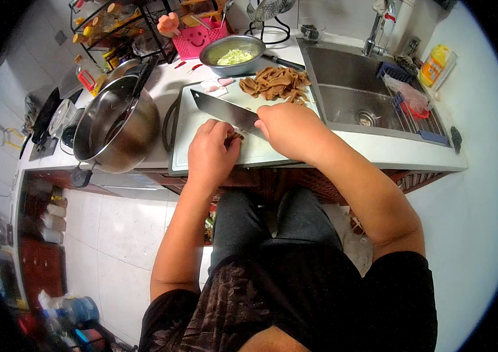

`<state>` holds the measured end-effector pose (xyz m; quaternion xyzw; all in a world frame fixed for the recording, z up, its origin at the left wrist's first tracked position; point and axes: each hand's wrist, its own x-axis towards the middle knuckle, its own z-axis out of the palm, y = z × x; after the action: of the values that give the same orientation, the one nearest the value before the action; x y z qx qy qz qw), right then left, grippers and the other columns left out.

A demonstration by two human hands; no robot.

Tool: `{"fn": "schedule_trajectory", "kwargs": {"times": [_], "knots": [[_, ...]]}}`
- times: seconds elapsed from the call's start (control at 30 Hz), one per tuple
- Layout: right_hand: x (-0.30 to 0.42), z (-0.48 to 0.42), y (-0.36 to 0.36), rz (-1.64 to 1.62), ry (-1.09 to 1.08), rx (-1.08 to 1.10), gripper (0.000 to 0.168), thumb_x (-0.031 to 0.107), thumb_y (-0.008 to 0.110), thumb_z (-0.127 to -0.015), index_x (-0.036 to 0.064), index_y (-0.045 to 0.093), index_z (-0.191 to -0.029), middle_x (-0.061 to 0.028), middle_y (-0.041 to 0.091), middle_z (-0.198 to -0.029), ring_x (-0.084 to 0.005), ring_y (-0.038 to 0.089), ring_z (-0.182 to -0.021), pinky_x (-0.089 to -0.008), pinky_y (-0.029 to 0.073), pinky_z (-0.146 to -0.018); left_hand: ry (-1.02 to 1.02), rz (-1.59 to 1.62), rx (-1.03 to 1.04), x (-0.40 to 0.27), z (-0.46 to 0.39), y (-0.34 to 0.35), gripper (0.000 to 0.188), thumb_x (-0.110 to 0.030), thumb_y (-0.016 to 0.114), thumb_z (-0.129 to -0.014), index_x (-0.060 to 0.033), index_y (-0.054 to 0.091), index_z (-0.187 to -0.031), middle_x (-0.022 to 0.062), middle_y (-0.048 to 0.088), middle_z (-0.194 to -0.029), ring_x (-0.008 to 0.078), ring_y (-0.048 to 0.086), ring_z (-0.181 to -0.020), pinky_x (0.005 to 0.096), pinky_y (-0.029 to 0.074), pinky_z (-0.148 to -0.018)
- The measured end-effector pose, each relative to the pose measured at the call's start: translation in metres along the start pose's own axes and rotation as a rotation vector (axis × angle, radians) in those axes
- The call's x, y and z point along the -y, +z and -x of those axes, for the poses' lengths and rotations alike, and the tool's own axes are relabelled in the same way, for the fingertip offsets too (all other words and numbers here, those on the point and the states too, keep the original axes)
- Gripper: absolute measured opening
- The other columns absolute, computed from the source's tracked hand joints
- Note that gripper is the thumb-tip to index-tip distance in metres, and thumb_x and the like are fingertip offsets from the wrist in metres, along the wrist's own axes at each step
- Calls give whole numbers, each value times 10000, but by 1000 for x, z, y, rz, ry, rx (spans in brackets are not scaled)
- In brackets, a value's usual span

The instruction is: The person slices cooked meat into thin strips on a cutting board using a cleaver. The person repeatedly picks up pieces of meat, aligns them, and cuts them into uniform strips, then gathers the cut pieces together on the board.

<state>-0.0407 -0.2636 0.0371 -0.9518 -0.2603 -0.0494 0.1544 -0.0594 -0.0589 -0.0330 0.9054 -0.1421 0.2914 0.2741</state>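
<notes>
My right hand (290, 132) grips a kitchen cleaver (227, 111) by its handle. The broad blade slants to the upper left above a white cutting board (184, 143). Pressed down near the board's front, my left hand (212, 147) holds a small brown piece of food (233, 139), mostly hidden by the fingers. A heap of brown slices (277, 83), perhaps cooked meat, lies at the board's far right. Beyond the blade sit a few pale pink and white pieces (215, 87).
Left of the board stands a large steel pot (143, 132). Behind it are a metal bowl (213, 59) of chopped pale green vegetable, red chillies (196, 67) and a pink basket (191, 44). A black-handled tool (284, 61) lies near the steel sink (341, 101) at the right.
</notes>
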Motion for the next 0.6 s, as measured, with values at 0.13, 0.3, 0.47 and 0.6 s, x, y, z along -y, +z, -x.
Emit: {"fn": "schedule_trajectory", "kwargs": {"times": [0.13,0.3,0.47,0.6], "knots": [[5,8,-8,1,-15,-14,288,283,600,-1057,9,669,-1001,-223,721,-895,-450,700,-885,-551,547,-783,90,-41,10,5,2,1,113,-93,799,-798,-41,717,-854,131,693,-874,358,665,-883,468,557,-767],[14,13,-7,1,-5,47,221,223,618,-1015,32,727,-1008,-211,751,-949,-420,729,-932,-532,569,-816,100,-54,9,5,3,2,104,-73,806,-791,-34,733,-855,146,702,-880,372,676,-859,468,564,-757],[19,-3,9,33,-20,68,209,193,621,-979,28,746,-1010,-211,759,-962,-409,742,-936,-523,581,-819,135,-41,20,8,5,5,93,-62,795,-788,-29,734,-850,152,700,-874,377,675,-847,471,566,-747],[27,-25,20,17,-30,67,285,276,588,-1057,21,702,-998,-209,743,-940,-430,721,-929,-542,558,-807,160,-60,2,7,4,6,43,-80,771,-801,-67,746,-833,111,689,-840,343,668,-837,471,562,-731]]}}
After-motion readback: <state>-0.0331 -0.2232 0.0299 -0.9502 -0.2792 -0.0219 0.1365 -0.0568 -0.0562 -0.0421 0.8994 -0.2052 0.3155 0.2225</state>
